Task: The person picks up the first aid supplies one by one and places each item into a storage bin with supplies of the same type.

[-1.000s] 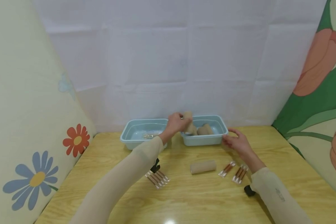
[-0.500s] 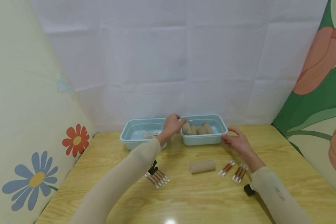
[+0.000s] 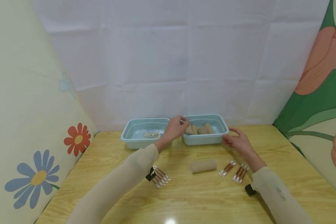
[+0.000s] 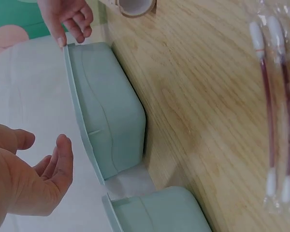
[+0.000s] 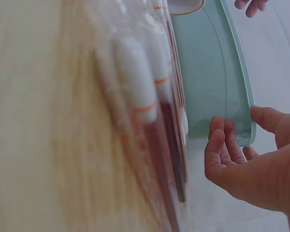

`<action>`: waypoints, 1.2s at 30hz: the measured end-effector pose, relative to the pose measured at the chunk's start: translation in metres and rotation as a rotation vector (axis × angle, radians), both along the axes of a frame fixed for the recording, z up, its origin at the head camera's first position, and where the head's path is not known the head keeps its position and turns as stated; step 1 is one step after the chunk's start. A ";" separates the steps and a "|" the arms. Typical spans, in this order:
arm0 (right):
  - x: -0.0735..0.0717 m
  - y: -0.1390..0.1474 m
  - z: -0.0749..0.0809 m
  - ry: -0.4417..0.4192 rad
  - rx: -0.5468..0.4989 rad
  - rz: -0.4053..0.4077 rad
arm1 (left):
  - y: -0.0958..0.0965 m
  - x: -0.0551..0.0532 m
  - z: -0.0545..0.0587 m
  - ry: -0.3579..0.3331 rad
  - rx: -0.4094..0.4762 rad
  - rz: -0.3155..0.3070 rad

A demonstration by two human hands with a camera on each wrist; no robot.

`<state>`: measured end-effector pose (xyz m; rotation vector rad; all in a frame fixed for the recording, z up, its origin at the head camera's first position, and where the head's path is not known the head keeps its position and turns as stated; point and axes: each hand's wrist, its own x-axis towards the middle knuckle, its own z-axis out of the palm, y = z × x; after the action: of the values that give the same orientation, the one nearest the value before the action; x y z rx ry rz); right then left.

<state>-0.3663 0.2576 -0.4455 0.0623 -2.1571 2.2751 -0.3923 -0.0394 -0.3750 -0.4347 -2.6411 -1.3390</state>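
Observation:
My left hand (image 3: 175,128) hovers at the left end of the right-hand light-blue plastic basin (image 3: 203,140). Its fingers are loosely bent with a gap to the thumb, and nothing lies between them in the left wrist view. Several cardboard tubes (image 3: 203,129) lie inside that basin. With thumb at the rim and fingers against the outer wall, my right hand (image 5: 261,159) holds the basin's right front corner. Another cardboard tube (image 3: 203,166) lies on the table in front of it.
A second blue basin (image 3: 134,143) stands to the left, holding thin wrapped sticks (image 3: 152,135). Bagged brown-stemmed cotton swabs (image 3: 161,178) lie near the left forearm. More bagged swabs (image 3: 240,173) are by the right wrist. A white sheet (image 3: 145,62) hangs behind the wooden table (image 3: 184,199).
My left hand has let go of a cardboard tube, which now lies in the right basin. It drew back left, then moved slightly right again. My right hand stays at the corner.

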 end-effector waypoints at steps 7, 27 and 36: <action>-0.001 0.004 0.001 -0.001 0.021 -0.010 | 0.005 0.010 -0.003 0.009 0.069 -0.070; 0.002 0.006 0.002 0.003 0.045 -0.015 | 0.006 0.038 -0.021 -0.057 -0.008 -0.304; -0.002 0.002 -0.001 -0.007 0.065 -0.018 | 0.003 0.047 -0.034 -0.032 -0.186 -0.419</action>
<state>-0.3681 0.2594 -0.4470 0.0352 -2.2255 2.1990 -0.3457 -0.0367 -0.4090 -1.0483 -2.8161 -1.2022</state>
